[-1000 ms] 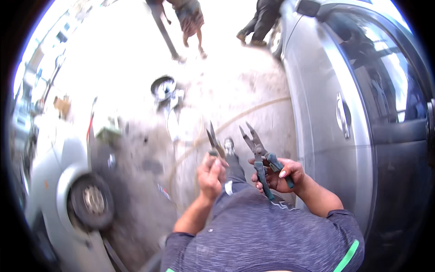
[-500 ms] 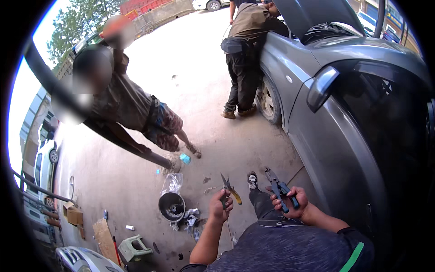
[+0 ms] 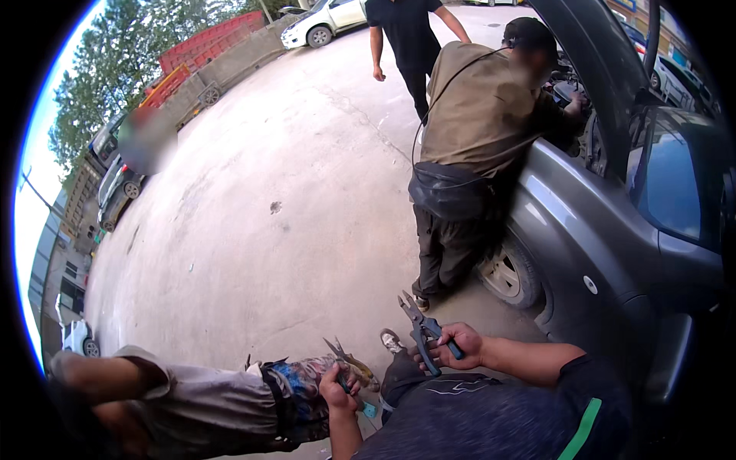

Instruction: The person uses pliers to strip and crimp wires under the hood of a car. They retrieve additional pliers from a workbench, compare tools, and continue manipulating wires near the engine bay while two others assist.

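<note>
Blue-handled pliers (image 3: 421,331), grey jaws parted, slender pointed pliers (image 3: 347,358), one handle yellow

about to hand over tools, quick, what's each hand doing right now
Left hand: closed, holding pointed pliers.
Right hand: fingers curled, holding dark-handled pliers.

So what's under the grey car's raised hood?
Some engine parts show, with a co-worker's hand by them. The co-worker's body and the raised hood cover much of the rest, so that can't be told.
</note>
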The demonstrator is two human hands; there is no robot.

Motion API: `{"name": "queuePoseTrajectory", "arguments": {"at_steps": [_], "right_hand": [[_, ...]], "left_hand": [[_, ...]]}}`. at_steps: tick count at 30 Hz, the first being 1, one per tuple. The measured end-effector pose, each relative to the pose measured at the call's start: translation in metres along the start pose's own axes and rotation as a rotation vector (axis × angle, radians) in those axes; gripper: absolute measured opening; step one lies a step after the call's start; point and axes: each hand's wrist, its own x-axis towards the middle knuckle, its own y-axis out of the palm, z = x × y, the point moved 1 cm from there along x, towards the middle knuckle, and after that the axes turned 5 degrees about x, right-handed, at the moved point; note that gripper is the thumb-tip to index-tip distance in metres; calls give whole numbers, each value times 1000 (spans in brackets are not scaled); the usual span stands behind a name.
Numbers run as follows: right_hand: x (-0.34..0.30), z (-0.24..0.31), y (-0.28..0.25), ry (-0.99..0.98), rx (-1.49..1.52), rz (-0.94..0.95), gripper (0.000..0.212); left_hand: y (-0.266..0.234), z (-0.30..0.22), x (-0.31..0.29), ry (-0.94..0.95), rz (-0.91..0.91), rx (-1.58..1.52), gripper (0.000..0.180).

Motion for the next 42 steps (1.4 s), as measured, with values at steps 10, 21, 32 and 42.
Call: {"name": "queuePoseTrajectory", "arguments": {"at_steps": [10, 21, 32, 42], "right_hand": [[270, 267, 33, -490, 261, -44, 49], [385, 592, 51, -948, 189, 18, 53], [407, 883, 75, -1282, 276, -145, 67], [366, 1013, 23, -1630, 280, -493, 65]], "left_hand": [[163, -190, 440, -331, 427, 450, 23], [372, -323, 739, -342, 795, 711, 31], [509, -371, 993, -348, 779, 890, 33], [743, -325, 1136, -469, 1376, 1002, 38]]}}
